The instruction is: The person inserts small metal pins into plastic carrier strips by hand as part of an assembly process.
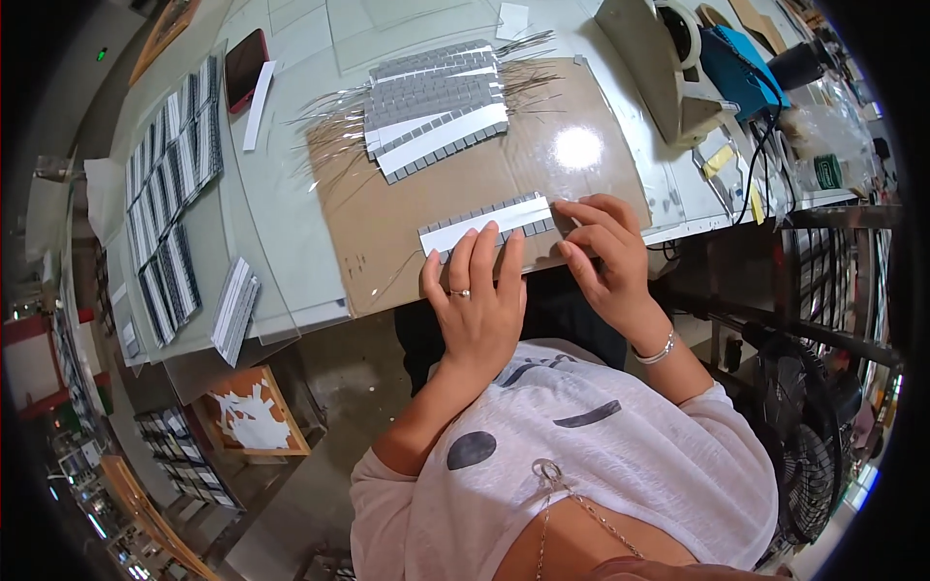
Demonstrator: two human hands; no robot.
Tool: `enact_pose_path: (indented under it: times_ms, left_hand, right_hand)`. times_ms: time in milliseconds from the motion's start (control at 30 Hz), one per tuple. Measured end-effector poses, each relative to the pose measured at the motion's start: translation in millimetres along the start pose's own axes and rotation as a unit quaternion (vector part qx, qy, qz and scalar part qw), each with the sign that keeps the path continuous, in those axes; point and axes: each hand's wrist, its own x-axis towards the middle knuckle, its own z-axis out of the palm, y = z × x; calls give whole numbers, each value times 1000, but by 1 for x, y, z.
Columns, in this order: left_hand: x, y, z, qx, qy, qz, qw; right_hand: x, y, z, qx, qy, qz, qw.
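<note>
A narrow strip with a white band and rows of small grey tiles along its edges (455,235) lies on a brown board in front of me. My left hand (475,290) rests with its fingers spread on the strip's near edge, a ring on one finger. My right hand (610,259) is at the strip's right end, fingers bent and thumb apart from them; I see nothing held in it. A thin wire sticks out of the strip's left end. Farther off on the board (591,194), a stack of similar strips (436,107) lies with loose wire ends fanning out on both sides.
Rows of striped strips (174,165) lie on glass at the left, with a bundle (235,310) nearer me. A phone (246,70) and a white paper slip (259,107) lie beyond. A beige device (659,73), blue box (741,73) and cables stand at the right.
</note>
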Motion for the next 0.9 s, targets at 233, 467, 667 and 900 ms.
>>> enact_pose_path:
  times_ms: [233, 467, 667, 900]
  left_hand:
    - [-2, -1, 3, 5, 8, 2, 1000]
    - [3, -1, 3, 5, 6, 6, 1000]
    - [3, 0, 5, 3, 9, 7, 1000]
    - [2, 0, 7, 9, 25, 2, 1000]
  right_hand:
    - [-1, 2, 2, 41, -17, 1, 999]
    - [7, -8, 2, 24, -34, -17, 999]
    - [15, -8, 3, -1, -77, -87, 993]
    - [3, -2, 1, 28, 5, -40, 999]
